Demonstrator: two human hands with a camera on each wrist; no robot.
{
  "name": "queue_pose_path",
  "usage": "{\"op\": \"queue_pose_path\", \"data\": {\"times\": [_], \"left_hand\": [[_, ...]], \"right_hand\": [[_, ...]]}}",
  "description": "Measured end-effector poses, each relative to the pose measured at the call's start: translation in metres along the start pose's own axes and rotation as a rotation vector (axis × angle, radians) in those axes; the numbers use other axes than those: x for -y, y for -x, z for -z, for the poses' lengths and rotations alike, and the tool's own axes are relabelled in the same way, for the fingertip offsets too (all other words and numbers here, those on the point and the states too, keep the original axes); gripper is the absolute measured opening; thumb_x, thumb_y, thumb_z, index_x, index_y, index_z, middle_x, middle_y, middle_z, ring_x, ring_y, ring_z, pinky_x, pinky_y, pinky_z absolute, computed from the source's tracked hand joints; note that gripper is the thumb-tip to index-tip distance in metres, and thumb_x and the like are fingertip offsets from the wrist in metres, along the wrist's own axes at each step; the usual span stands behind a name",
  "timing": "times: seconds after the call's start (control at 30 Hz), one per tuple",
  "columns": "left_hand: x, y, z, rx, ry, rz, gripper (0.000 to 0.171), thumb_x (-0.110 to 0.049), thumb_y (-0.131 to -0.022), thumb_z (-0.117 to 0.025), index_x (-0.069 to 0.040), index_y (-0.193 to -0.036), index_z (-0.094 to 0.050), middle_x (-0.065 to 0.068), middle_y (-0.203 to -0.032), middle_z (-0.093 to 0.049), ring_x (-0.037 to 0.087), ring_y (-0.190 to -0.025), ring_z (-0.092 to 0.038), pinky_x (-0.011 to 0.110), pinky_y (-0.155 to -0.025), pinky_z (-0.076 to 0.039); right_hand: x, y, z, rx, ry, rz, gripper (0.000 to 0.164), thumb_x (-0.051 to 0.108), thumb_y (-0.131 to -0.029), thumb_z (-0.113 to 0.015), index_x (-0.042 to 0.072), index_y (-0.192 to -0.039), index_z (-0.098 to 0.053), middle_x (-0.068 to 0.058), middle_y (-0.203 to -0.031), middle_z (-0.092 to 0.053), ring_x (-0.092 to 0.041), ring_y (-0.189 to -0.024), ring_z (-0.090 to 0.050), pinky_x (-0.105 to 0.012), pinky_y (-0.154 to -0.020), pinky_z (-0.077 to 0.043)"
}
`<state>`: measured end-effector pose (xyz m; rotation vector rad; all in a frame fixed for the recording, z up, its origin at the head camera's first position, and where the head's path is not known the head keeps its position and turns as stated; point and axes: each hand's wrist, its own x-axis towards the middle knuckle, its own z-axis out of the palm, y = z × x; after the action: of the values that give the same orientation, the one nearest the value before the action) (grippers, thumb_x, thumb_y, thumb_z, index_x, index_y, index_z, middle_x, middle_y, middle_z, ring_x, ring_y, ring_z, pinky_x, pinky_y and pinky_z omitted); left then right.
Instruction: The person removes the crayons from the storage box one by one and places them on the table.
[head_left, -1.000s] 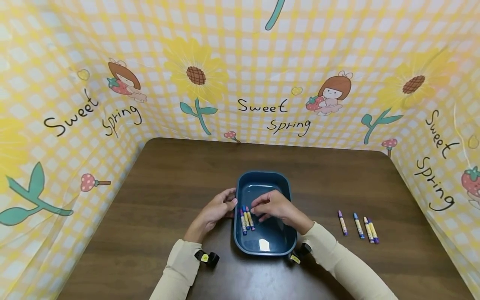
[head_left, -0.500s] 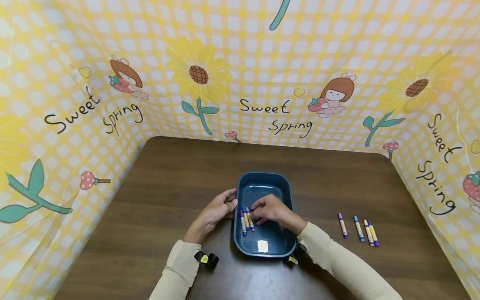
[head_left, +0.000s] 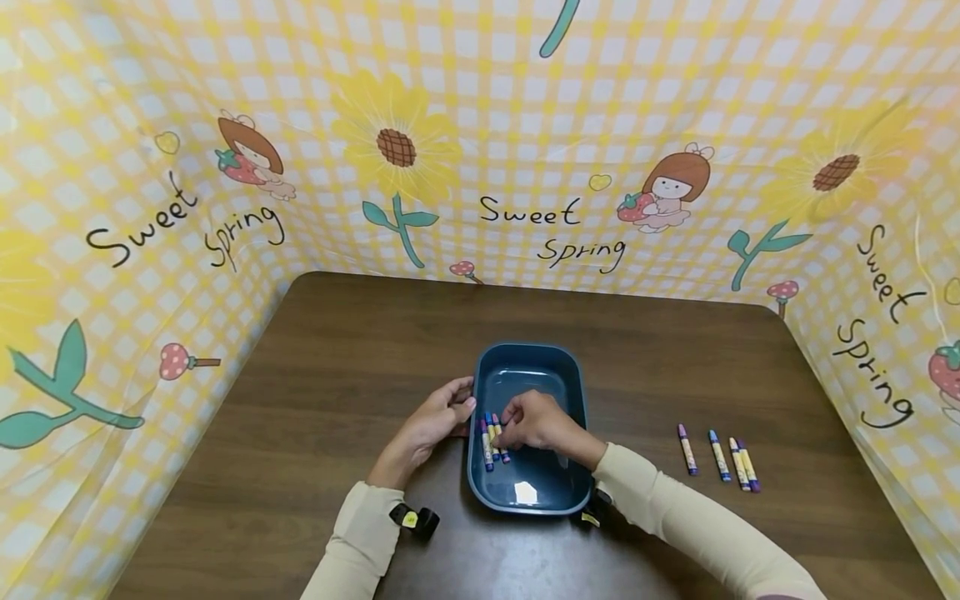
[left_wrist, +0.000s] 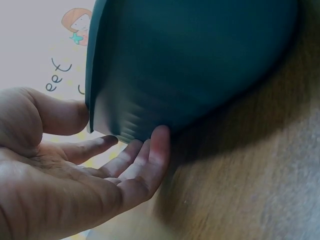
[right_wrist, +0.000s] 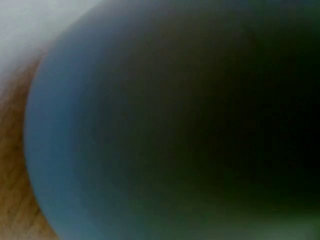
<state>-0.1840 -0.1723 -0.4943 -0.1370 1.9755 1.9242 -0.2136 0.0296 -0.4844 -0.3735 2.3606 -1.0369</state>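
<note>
A dark blue plastic box (head_left: 536, 492) stands on the table with several crayons inside, lying side by side along its left wall. My left hand (head_left: 437, 421) rests against the box's left side; in the left wrist view its thumb tip meets the rim and its fingertips (left_wrist: 160, 135) touch the outer wall. Inside the box, my right hand (head_left: 536, 421) has its fingers curled down onto the pink-tipped crayon (head_left: 506, 456), pinching it about the middle. A purple crayon (head_left: 486, 450) lies nearest the wall. The right wrist view is blurred, filled mostly by the box.
On the brown table (head_left: 360, 333), right of the box, lie more crayons: a purple one (head_left: 687, 450), a blue one (head_left: 718, 456) and a close pair (head_left: 743, 467). A yellow checked cloth (head_left: 525, 125) hangs around the back and sides.
My right hand has shifted slightly down and left, so its fingertips now overlap the rightmost crayon in the box. The left hand stays at the box's side.
</note>
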Motion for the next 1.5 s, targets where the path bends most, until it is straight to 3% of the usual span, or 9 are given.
{"op": "queue_pose_path", "data": {"times": [0.3,0.63,0.97,1.27,1.5], "left_hand": [[-0.001,0.0,0.0,-0.015,-0.005,-0.004,0.049,-0.009,-0.108,-0.045,0.0,-0.154,-0.035,0.024,-0.148,-0.049,0.032,-0.121,-0.058,0.041,-0.091,-0.055],[0.001,0.002,-0.001,-0.025,-0.022,-0.005,0.048,-0.01,-0.108,-0.045,0.001,-0.153,-0.037,0.024,-0.145,-0.051,0.031,-0.119,-0.059,0.041,-0.09,-0.055],[0.003,0.002,-0.003,-0.018,0.003,-0.016,0.047,-0.007,-0.107,-0.045,0.003,-0.152,-0.038,0.026,-0.143,-0.052,0.032,-0.116,-0.061,0.042,-0.089,-0.056],[0.0,0.003,-0.001,-0.01,-0.005,-0.016,0.047,-0.01,-0.107,-0.045,0.002,-0.153,-0.038,0.026,-0.144,-0.052,0.033,-0.116,-0.06,0.039,-0.088,-0.056],[0.003,0.003,-0.001,-0.027,-0.013,-0.017,0.047,-0.009,-0.107,-0.046,0.001,-0.153,-0.038,0.024,-0.144,-0.053,0.03,-0.113,-0.063,0.039,-0.087,-0.056]], "right_hand": [[0.002,-0.001,-0.003,-0.039,0.082,0.067,0.028,0.018,-0.075,-0.091,0.005,-0.088,-0.07,0.001,-0.073,-0.067,-0.01,-0.064,-0.062,-0.023,-0.059,-0.05],[0.0,0.0,-0.005,-0.045,0.042,0.027,0.02,0.009,-0.077,-0.088,0.006,-0.088,-0.072,0.0,-0.074,-0.069,-0.012,-0.065,-0.065,-0.026,-0.061,-0.053],[-0.001,0.009,-0.009,-0.069,0.055,0.106,0.012,0.0,-0.081,-0.08,0.001,-0.09,-0.072,-0.004,-0.073,-0.068,-0.011,-0.055,-0.064,-0.025,-0.053,-0.056],[0.0,0.012,-0.009,-0.103,0.129,0.173,0.014,-0.001,-0.082,-0.079,-0.004,-0.095,-0.075,-0.01,-0.079,-0.072,-0.011,-0.055,-0.064,-0.025,-0.053,-0.056],[-0.003,0.01,-0.006,-0.127,0.129,0.164,0.01,0.002,-0.08,-0.08,0.0,-0.09,-0.077,-0.005,-0.075,-0.072,-0.008,-0.053,-0.063,-0.023,-0.051,-0.054]]}}
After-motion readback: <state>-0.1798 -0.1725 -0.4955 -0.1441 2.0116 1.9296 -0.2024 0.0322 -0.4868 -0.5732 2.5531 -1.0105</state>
